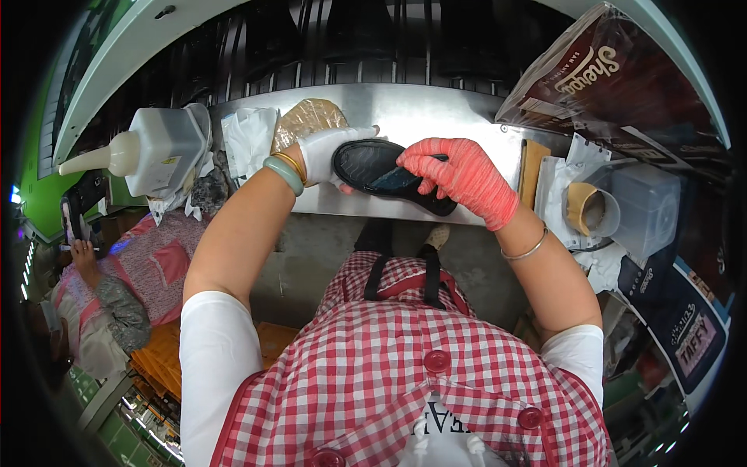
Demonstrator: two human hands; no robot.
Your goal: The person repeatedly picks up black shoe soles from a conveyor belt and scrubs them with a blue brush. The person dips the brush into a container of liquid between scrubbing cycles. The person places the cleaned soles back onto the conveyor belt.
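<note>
A black shoe sole (pixel 366 162) is held above the metal bench, its hollow inner side facing up. Under its left end my left hand (pixel 317 154), in a white glove with bare fingertips, grips the rim. My right hand (pixel 464 177), in a pink-red knitted glove, bends over the sole's right half with its fingers pinched together. A dark teal strip (pixel 398 179) shows inside the sole by those fingertips. Whether the fingers hold that strip or some small tool cannot be made out.
The bench (pixel 420 113) backs onto a dark slatted conveyor (pixel 311 47). Left stand a white nozzle bottle (pixel 156 152) and a brown wrapped pad (pixel 311 121). To the right are a clear plastic container (pixel 646 206) and a maroon printed bag (pixel 607 93). Another person (pixel 117 311) sits at far left.
</note>
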